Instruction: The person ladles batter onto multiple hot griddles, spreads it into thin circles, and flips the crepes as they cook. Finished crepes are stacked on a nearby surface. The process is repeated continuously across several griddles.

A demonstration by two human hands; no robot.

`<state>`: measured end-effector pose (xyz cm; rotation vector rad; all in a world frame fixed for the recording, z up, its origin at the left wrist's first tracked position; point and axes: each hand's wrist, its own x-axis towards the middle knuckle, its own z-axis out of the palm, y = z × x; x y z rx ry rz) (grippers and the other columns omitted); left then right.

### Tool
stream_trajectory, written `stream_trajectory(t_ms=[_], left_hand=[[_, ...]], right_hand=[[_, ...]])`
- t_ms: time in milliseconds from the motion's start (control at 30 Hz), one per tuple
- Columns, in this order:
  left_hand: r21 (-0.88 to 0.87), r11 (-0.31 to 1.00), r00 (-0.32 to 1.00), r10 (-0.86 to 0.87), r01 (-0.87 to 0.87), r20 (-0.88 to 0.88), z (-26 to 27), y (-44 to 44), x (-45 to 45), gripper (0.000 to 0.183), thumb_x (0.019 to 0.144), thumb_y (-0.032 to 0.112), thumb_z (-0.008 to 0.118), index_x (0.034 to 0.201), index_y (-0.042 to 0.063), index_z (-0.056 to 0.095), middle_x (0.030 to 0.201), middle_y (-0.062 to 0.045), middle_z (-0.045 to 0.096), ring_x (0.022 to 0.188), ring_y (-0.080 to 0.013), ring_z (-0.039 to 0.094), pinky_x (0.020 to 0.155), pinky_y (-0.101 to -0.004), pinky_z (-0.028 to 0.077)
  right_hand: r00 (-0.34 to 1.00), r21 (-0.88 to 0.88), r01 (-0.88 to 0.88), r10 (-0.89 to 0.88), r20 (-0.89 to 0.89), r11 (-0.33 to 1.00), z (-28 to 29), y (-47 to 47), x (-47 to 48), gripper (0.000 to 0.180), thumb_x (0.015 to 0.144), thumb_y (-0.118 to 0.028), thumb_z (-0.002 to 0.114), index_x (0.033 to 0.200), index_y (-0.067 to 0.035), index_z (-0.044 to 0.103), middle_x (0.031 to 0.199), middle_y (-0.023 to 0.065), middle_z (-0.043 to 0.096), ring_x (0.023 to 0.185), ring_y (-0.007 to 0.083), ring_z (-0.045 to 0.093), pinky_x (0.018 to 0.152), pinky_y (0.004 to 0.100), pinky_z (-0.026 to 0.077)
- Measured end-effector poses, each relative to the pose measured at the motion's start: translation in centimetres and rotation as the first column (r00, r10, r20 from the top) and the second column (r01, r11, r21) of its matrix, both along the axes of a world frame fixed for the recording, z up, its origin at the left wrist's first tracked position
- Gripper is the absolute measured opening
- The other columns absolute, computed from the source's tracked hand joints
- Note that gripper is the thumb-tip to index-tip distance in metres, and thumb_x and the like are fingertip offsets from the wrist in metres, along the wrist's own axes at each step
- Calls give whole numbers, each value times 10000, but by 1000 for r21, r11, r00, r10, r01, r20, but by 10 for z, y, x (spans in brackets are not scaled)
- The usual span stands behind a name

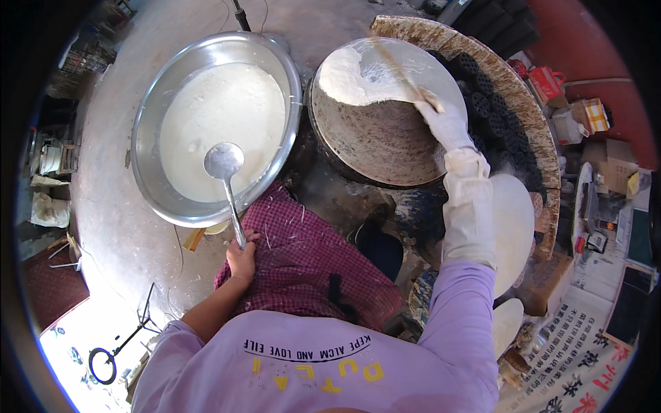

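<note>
My bare left hand grips the handle of a metal ladle, whose round bowl hangs over the near part of a wide metal basin. Thick white batter fills much of that basin. To the right is a round griddle. A white layer of batter covers its far part, while its near part shows dark and bare. Wearing a white glove, my right hand holds a wooden spreader stick across the griddle's far side; the stick is blurred, and its far end is hard to make out.
Perforated coal briquettes stand right of the griddle, inside a curved board wall. Pale round sheets lie beside my right forearm, near a cardboard box. A checked apron covers my lap. A ring-light stand is at lower left.
</note>
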<state>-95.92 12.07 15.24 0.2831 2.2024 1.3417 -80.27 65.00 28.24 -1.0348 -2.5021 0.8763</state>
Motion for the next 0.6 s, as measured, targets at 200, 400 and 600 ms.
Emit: stream_trajectory(t_ms=[200, 400, 600], left_hand=[[-37, 999, 999, -16, 14, -39, 3, 0, 2, 348, 821, 57, 521, 1118, -99, 616, 1009, -149, 740, 984, -203, 694, 926, -307, 501], [-41, 999, 999, -36, 35, -34, 10, 3, 2, 334, 829, 66, 532, 1109, -91, 624, 994, -132, 747, 971, -197, 698, 914, -301, 503], [-5, 996, 996, -90, 90, 2, 0, -3, -2, 347, 873, 60, 513, 1172, -95, 596, 1037, -128, 729, 1022, -181, 665, 958, -300, 470]], right_hand=[[962, -210, -273, 264, -69, 939, 2, -84, 31, 499, 956, -291, 616, 1363, -14, 538, 1302, 221, 609, 1239, 290, 587, 1035, 333, 436], [969, -370, 192, -236, -77, 909, -10, -128, 105, 466, 967, -245, 610, 1353, 9, 553, 1100, 127, 620, 992, 173, 570, 851, 279, 421], [948, -739, 229, -317, 22, 634, -10, -144, 95, 476, 955, -306, 637, 1356, -56, 578, 619, -43, 515, 431, 35, 417, 393, 218, 305]])
